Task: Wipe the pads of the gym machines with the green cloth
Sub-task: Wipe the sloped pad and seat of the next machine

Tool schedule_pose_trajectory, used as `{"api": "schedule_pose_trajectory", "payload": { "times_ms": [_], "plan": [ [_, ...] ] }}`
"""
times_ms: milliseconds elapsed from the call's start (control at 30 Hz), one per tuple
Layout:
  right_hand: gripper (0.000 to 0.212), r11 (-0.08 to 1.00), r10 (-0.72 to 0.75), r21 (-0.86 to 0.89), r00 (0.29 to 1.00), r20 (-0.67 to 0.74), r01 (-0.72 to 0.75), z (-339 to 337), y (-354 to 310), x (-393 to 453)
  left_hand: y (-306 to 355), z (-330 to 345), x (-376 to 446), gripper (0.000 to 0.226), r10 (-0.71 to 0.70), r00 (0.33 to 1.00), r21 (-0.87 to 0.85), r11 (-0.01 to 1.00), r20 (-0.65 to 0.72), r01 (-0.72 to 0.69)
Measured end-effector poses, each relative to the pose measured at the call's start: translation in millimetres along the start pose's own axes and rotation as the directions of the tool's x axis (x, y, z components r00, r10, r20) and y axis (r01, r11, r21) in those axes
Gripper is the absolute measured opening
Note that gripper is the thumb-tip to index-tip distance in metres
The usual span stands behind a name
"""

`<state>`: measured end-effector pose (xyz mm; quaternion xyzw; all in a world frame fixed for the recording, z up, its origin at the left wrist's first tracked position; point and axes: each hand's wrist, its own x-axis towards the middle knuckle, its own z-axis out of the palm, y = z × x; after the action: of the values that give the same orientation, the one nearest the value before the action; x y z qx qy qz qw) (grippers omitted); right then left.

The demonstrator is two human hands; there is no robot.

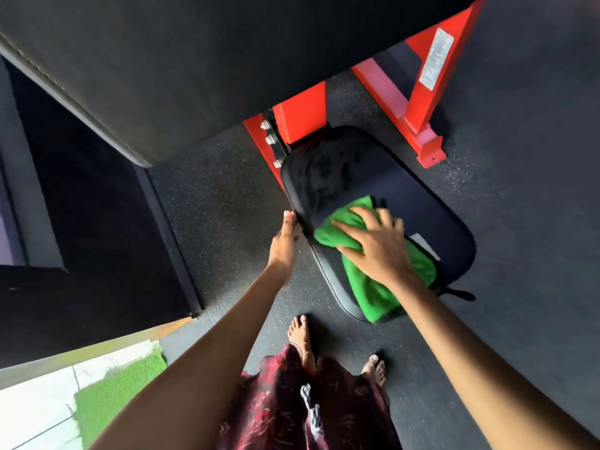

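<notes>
A black seat pad [373, 177] of a red-framed gym machine lies below me, long and rounded, with a damp-looking darker patch at its far end. The green cloth [367, 287] is spread over the pad's near half and hangs over its front edge. My right hand [376, 245] presses flat on the cloth with fingers spread. My left hand [285, 241] touches the pad's left edge with its fingers; only its side shows. A large black back pad [162, 76] fills the upper left, tilted above the seat.
The red steel frame [418, 102] with bolts stands behind the seat and to its right. Dark speckled rubber floor [220, 196] surrounds the machine. A black padded platform [97, 238] sits at left. My bare feet [302, 339] stand just in front of the seat.
</notes>
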<state>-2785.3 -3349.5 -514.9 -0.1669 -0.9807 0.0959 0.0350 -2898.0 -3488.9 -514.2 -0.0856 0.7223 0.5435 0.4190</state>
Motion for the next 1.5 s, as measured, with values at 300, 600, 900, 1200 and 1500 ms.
{"api": "schedule_pose_trajectory", "payload": {
  "times_ms": [300,600,900,1200,1500],
  "plan": [
    [0.051,0.890,-0.455,0.055,0.889,0.049,0.452,-0.6,2.7,-80.0,2.6,16.8,-18.7,0.064,-0.061,0.998,-0.147,0.987,0.022,0.064],
    [0.053,0.985,0.174,-0.008,0.984,-0.045,-0.175,-3.0,-10.8,-57.2,-20.7,40.6,-45.3,0.067,-0.058,0.997,-0.192,0.980,-0.044,0.048],
    [0.046,0.991,-0.134,0.026,0.991,-0.003,0.134,-12.9,40.3,-66.7,-25.5,51.9,-60.2,0.067,-0.067,0.994,-0.216,0.975,-0.086,0.047],
    [0.046,0.921,-0.387,0.042,0.921,-0.040,0.388,-4.9,35.8,-89.2,-27.1,56.2,-49.8,0.058,-0.045,0.964,-0.047,0.998,-0.261,0.033],
    [0.056,1.000,0.025,0.012,0.986,-0.162,-0.024,-3.5,49.9,-85.5,-36.6,118.4,-38.4,0.063,0.060,0.837,0.357,0.919,-0.544,0.166]
  ]
}}
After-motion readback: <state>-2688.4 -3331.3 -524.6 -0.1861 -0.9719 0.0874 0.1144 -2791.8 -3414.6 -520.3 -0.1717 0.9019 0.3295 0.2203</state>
